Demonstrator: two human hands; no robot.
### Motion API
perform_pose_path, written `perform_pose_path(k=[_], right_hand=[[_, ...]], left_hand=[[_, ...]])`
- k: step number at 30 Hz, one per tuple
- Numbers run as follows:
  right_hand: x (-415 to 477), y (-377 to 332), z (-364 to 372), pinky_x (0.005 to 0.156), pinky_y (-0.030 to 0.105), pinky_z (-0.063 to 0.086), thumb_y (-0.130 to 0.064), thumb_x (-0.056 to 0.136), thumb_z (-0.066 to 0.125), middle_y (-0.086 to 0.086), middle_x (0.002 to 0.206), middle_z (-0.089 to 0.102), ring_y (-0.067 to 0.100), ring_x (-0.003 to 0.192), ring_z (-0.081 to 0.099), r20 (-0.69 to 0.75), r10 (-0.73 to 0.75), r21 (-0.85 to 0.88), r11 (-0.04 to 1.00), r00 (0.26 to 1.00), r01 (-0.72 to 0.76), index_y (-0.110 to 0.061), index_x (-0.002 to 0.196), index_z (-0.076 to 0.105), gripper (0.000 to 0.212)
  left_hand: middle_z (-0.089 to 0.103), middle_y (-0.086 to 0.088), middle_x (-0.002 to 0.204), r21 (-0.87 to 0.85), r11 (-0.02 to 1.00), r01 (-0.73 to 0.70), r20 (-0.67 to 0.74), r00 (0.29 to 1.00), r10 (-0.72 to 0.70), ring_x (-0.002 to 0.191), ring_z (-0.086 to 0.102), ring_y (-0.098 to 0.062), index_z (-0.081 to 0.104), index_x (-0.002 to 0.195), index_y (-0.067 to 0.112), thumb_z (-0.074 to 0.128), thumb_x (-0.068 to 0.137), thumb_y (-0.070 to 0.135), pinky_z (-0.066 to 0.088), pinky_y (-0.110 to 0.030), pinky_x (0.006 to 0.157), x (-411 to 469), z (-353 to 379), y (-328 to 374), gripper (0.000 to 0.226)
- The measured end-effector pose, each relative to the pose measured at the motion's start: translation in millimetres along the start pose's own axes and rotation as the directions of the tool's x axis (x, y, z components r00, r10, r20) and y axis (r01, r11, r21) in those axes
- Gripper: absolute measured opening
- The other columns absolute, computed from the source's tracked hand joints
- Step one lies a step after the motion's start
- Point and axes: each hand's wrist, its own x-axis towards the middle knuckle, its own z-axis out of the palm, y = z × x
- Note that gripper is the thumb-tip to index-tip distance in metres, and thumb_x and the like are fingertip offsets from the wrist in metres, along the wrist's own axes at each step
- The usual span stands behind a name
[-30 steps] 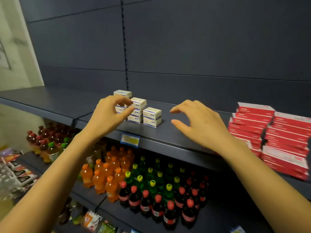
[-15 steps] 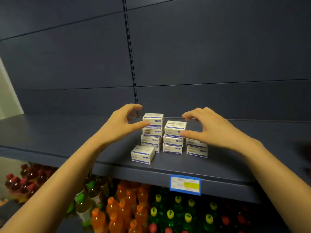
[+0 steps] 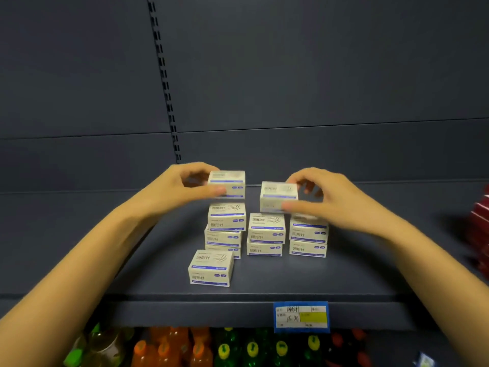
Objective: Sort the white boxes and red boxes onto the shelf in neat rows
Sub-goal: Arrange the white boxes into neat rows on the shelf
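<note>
Judging by their small, crisp cardboard, the white boxes [image 3: 266, 226] stacked on the shelf [image 3: 344, 276] above the blue price tag [image 3: 301, 317] should feel light and stiff, best pinched front-to-back, as the left hand [image 3: 172, 192] and right hand [image 3: 325, 200] each grip one.

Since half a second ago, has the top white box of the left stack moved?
Yes, upward. The left hand grips the top white box; a gap now shows between it and the left stack, where it rested before.
</note>
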Motion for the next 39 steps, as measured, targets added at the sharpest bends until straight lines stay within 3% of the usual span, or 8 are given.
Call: perform_pose_path(k=[3, 7, 11, 18, 22, 27, 33, 39], right_hand=[[19, 16, -11, 0.064, 0.011, 0.040, -0.041, 0.076, 0.067, -0.013, 0.093, 0.062, 0.003, 0.074, 0.052, -0.100, 0.056, 0.071, 0.996, 0.993, -0.049, -0.029, 0.097, 0.060, 0.025], [43, 42, -4, 0.069, 0.017, 0.043, -0.034, 0.079, 0.069, -0.008, 0.095, 0.063, 0.006, 0.074, 0.052, -0.117, 0.141, 0.078, 0.988, 0.983, -0.132, -0.021, 0.102, 0.061, 0.028], [58, 69, 9, 0.080, 0.027, 0.046, -0.031, 0.079, 0.070, 0.001, 0.101, 0.065, 0.011, 0.080, 0.055, -0.058, 0.213, 0.066, 0.976, 0.975, -0.210, -0.016, 0.104, 0.063, 0.030], [60, 105, 34, 0.064, 0.010, 0.043, -0.033, 0.080, 0.069, -0.004, 0.094, 0.062, 0.005, 0.076, 0.053, 0.082, 0.268, 0.049, 0.961, 0.960, -0.272, -0.018, 0.107, 0.062, 0.031], [64, 110, 41, 0.065, 0.008, 0.043, -0.030, 0.077, 0.072, -0.016, 0.085, 0.057, 0.003, 0.074, 0.052, 0.024, 0.277, 0.114, 0.954, 0.961, -0.278, -0.018, 0.109, 0.057, 0.037], [68, 107, 45, 0.075, 0.019, 0.046, -0.029, 0.074, 0.075, -0.008, 0.096, 0.064, 0.010, 0.080, 0.054, -0.007, 0.256, 0.155, 0.955, 0.967, -0.252, -0.018, 0.107, 0.059, 0.038], [68, 109, 48, 0.081, 0.027, 0.048, -0.031, 0.076, 0.073, -0.007, 0.102, 0.065, 0.012, 0.085, 0.056, -0.003, 0.274, 0.151, 0.951, 0.962, -0.271, -0.020, 0.109, 0.058, 0.038], [68, 104, 45, 0.080, 0.020, 0.038, -0.035, 0.079, 0.069, -0.008, 0.111, 0.056, 0.010, 0.097, 0.053, -0.067, 0.292, 0.164, 0.946, 0.954, -0.279, -0.021, 0.118, 0.056, 0.044]], left_hand=[[0.073, 0.003, 0.095, 0.012, 1.000, -0.018, -0.088, 0.996, 0.019, 0.083, 0.066, -0.005, 0.067, 0.101, 0.021, 0.070, 0.077, 0.025, 0.050, -0.009, 0.069, 24, -2, -4, 0.024], [0.068, -0.016, 0.102, 0.033, 0.998, 0.051, -0.088, 0.995, -0.048, 0.084, 0.058, -0.018, 0.066, 0.104, 0.011, 0.071, 0.077, 0.022, 0.047, -0.032, 0.085, 60, 14, -28, 0.029], [0.069, -0.013, 0.103, 0.110, 0.988, 0.108, -0.024, 0.994, -0.106, 0.081, 0.059, -0.013, 0.064, 0.105, 0.008, 0.070, 0.078, 0.024, 0.046, -0.022, 0.076, 84, 39, -57, 0.033], [0.067, 0.003, 0.090, 0.138, 0.985, 0.105, 0.014, 0.994, -0.108, 0.052, 0.056, 0.009, 0.062, 0.107, 0.011, 0.070, 0.078, 0.025, 0.042, -0.003, 0.052, 93, 62, -91, 0.033], [0.067, 0.008, 0.087, 0.097, 0.989, 0.108, -0.011, 0.994, -0.107, 0.062, 0.058, -0.001, 0.059, 0.105, 0.015, 0.071, 0.077, 0.025, 0.048, -0.011, 0.060, 98, 65, -97, 0.033], [0.066, 0.015, 0.081, 0.051, 0.997, 0.064, -0.023, 0.998, -0.063, 0.066, 0.061, 0.015, 0.061, 0.093, 0.020, 0.074, 0.073, 0.023, 0.047, -0.002, 0.062, 103, 69, -101, 0.024], [0.067, 0.015, 0.083, 0.036, 0.997, 0.064, -0.020, 0.998, -0.063, 0.073, 0.064, 0.012, 0.060, 0.088, 0.027, 0.075, 0.072, 0.026, 0.049, -0.004, 0.065, 106, 71, -103, 0.022], [0.052, 0.010, 0.122, 0.035, 0.985, 0.166, -0.057, 0.985, -0.164, 0.114, 0.048, -0.008, 0.047, 0.130, 0.019, 0.054, 0.084, 0.047, 0.034, -0.022, 0.092, 100, 64, -88, 0.055]])
